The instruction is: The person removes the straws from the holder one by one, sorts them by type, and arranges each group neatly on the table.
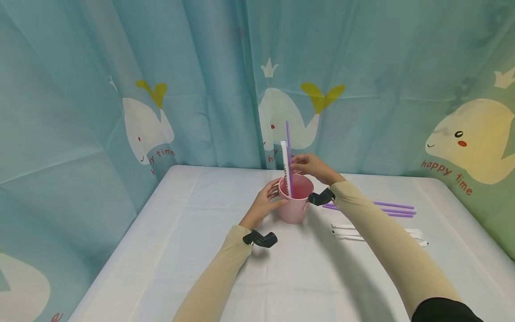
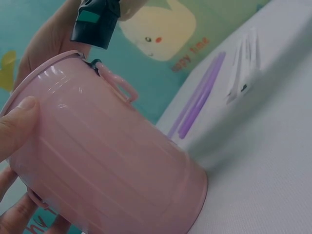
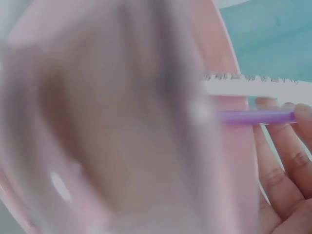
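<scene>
A small pink bucket [image 1: 293, 212] with little side handles stands upright on the white table. My left hand [image 1: 265, 203] grips its left side, thumb on the near wall and fingers round the far side, as the left wrist view also shows. In the bucket a white paper-wrapped straw [image 1: 284, 156] with dark print leans beside a purple straw [image 1: 287, 132]. Above the far right of the rim, my right hand [image 1: 315, 167] pinches the purple straw. Its fingertips hold the straw [image 3: 253, 117] just past the rim in the right wrist view, where a blurred shape hides much of the bucket.
To the right of the bucket lie several purple straws [image 1: 396, 210], partly behind the right forearm. Nearer to me lie several white wrapped straws [image 1: 348, 232], also crossed by that sleeve. A blue curtain [image 1: 217, 112] with whale prints hangs behind the table [image 1: 193, 268].
</scene>
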The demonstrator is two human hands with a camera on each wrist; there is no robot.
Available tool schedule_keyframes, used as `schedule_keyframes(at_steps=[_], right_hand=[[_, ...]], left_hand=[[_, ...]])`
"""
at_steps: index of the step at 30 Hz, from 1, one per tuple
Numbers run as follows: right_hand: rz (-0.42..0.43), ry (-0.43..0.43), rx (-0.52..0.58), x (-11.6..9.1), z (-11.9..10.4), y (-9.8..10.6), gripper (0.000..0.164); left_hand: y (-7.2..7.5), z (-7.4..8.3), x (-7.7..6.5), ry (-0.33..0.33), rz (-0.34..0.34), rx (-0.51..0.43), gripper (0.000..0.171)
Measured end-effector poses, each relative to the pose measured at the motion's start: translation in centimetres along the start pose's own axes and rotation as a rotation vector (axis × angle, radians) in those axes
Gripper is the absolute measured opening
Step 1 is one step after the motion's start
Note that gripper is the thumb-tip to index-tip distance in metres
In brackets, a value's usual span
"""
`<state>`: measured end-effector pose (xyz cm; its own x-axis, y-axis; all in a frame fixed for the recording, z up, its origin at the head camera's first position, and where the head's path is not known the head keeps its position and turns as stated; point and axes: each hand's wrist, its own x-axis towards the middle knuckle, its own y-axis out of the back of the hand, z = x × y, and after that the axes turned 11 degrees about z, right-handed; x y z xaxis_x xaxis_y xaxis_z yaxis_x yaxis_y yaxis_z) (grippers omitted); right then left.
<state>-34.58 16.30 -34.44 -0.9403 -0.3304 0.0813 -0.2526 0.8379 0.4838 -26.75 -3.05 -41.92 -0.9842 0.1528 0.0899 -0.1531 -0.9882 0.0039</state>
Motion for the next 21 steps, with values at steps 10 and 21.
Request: schedule_keyframes(at_steps=[10, 21], right_hand=[[0.048, 0.007, 0.134, -0.2, -0.8, 1.3, 0.032], [0.075, 0.05, 0.207, -0.9, -1.7, 3.5, 0.033]], left_hand=[[-0.1, 0.0, 0.0, 0.027, 0.017, 0.023, 0.068], [-0.1, -0.1, 0.0, 0.026, 0.02, 0.019, 0.068]])
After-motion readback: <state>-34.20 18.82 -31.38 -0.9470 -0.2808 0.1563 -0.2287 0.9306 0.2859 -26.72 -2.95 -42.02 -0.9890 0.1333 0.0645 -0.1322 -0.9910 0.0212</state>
